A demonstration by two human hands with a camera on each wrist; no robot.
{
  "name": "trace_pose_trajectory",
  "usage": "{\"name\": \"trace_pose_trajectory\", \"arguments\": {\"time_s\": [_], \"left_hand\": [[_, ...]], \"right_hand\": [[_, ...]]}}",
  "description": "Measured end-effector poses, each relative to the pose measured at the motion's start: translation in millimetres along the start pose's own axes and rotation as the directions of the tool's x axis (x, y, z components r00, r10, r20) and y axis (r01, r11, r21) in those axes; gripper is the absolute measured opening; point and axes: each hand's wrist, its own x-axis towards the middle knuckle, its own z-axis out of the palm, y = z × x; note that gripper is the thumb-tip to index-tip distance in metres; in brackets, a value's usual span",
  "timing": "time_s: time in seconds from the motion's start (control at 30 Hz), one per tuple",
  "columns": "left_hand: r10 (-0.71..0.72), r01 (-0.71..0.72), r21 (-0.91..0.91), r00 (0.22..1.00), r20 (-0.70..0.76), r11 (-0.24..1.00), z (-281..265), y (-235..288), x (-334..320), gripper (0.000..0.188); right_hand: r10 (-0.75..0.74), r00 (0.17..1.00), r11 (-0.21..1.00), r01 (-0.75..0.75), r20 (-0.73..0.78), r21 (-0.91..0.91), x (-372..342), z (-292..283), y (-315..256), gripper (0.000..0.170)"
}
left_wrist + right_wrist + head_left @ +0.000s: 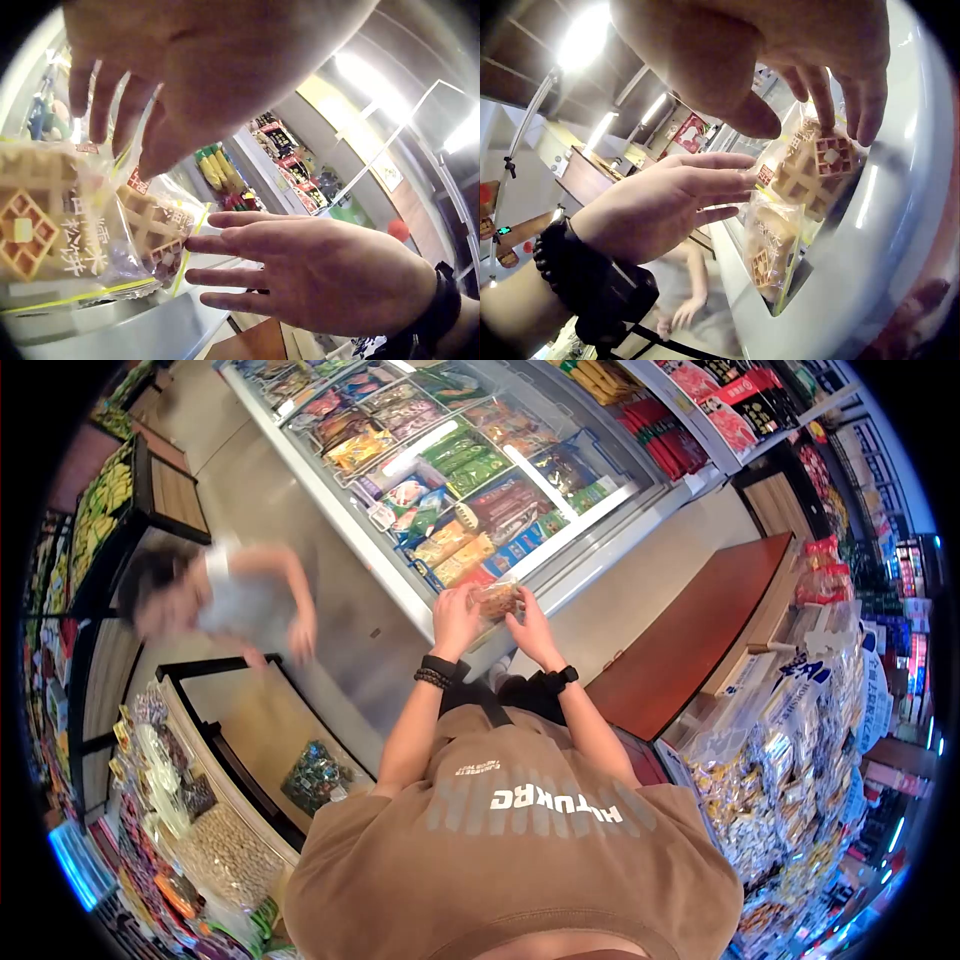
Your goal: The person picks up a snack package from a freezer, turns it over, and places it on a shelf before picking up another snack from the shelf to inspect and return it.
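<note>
Between my hands, at the freezer's near corner, are clear plastic packs of waffles (497, 600). The left wrist view shows a large waffle pack (45, 217) with white lettering and a second waffle pack (154, 229) overlapping it. My left hand (457, 620), with dark bracelets at the wrist, has its fingertips at one side of the packs. On the other side, my right hand (533, 637), with a black wristband, reaches in with fairly straight fingers. In the right wrist view, right-hand fingers (821, 97) lie over the upper waffle pack (810, 169); left-hand fingertips overlap its edge.
A white chest freezer (415, 600) with wire-divided bagged goods stands ahead. At left, a blurred person (240, 595) leans by a wooden bin (240, 710). A red-brown counter (690, 640) and heaps of packaged snacks (790, 760) stand at right.
</note>
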Motion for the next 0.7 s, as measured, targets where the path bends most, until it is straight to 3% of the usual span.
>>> {"name": "trace_pose_trajectory", "arguments": {"time_s": [0.17, 0.27, 0.33, 0.47, 0.63, 0.7], "left_hand": [[-0.035, 0.034, -0.029, 0.999, -0.030, 0.999, 2.7, -1.0, 7.9, 0.028], [-0.012, 0.012, 0.023, 0.999, -0.031, 1.000, 2.4, 1.5, 13.6, 0.021], [-0.060, 0.061, 0.033, 0.998, -0.021, 0.998, 1.3, 4.6, 13.8, 0.016], [-0.065, 0.065, 0.020, 0.998, -0.008, 0.998, 6.1, -2.8, 18.2, 0.016], [-0.032, 0.026, -0.102, 0.998, -0.050, 0.994, 5.5, -1.4, 16.1, 0.015], [-0.022, 0.017, -0.092, 0.998, -0.058, 0.996, 2.4, 2.1, 18.0, 0.015]], "right_hand": [[-0.021, 0.995, 0.999, 0.017, -0.102, -0.035, 8.7, 10.4, 16.9, 0.063], [0.005, 0.987, 0.999, 0.002, -0.163, 0.041, 12.5, 15.0, 15.4, 0.063], [-0.007, 0.968, 0.999, -0.006, -0.252, -0.050, 14.5, 18.7, 24.0, 0.061], [-0.076, 0.976, 0.980, 0.036, -0.205, -0.195, 21.6, 13.7, 34.1, 0.056], [-0.054, 0.990, 0.985, 0.031, -0.130, -0.172, 32.5, 1.8, 29.8, 0.032], [-0.176, 0.956, 0.982, 0.155, -0.235, -0.106, 35.2, 0.0, 27.4, 0.022]]}}
